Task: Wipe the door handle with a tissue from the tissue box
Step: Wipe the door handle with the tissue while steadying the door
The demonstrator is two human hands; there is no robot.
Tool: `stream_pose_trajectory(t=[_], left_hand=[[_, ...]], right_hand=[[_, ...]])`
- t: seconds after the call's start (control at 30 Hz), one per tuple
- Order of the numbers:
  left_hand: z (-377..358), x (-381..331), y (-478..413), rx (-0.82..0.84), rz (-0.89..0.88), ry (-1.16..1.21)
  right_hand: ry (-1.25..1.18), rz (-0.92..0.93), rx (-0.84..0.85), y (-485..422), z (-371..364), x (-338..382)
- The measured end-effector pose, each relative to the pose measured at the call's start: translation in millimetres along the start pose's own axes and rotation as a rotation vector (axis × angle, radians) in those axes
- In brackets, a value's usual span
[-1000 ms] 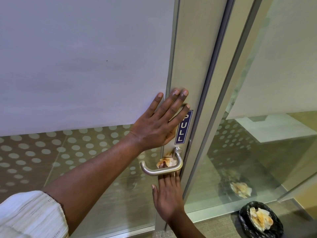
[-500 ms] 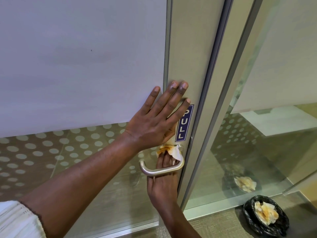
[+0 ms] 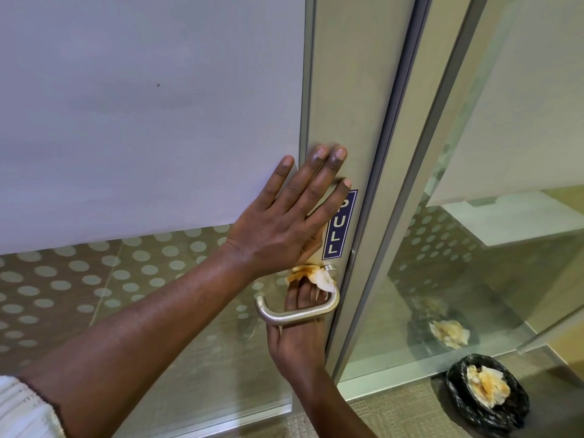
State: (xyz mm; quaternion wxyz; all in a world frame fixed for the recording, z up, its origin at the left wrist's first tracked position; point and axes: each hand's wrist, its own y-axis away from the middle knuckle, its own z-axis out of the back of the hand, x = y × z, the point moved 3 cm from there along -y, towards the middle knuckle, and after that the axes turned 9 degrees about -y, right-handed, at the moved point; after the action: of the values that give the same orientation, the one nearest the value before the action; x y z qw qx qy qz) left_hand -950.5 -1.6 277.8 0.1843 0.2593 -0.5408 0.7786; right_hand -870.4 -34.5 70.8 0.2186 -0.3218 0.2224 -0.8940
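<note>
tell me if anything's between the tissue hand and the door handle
Nothing visible. The right hand reaches up behind the door handle, pressing the stained tissue near its upper mount. The left hand lies flat on the door above, clear of it.

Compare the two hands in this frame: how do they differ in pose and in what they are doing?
The left hand lies flat and spread on the door above the handle, holding nothing; the right hand reaches up behind the handle, fingers pinching a stained tissue near its mounting. Both are bare.
</note>
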Motion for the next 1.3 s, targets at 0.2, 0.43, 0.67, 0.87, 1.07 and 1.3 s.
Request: stream_pose_trajectory(t=[0.2,0.43,0.67,0.87,1.07,1.3], left_hand=[[-3,1,1,0.008,0.000,-0.004],[2,0,-1,0.016,0.000,-0.002],[5,1,-2,0.023,-0.004,-0.003],[4,0,-2,0.016,0.002,-0.011],[5,0,-2,0.028,0.000,-0.013],[8,1,-4,0.027,-0.005,-0.002]], right_hand=[[0.084,0.128,0.123,37,4,-44],[0.125,0.110,0.159,37,31,-74],[-0.109,0.025,0.129,24,56,-69],[-0.202,0.025,-0.027,0,92,-63],[-0.278,0.116,-0.104,-45,125,-44],[-0.029,0.421,0.229,-69,114,-9]])
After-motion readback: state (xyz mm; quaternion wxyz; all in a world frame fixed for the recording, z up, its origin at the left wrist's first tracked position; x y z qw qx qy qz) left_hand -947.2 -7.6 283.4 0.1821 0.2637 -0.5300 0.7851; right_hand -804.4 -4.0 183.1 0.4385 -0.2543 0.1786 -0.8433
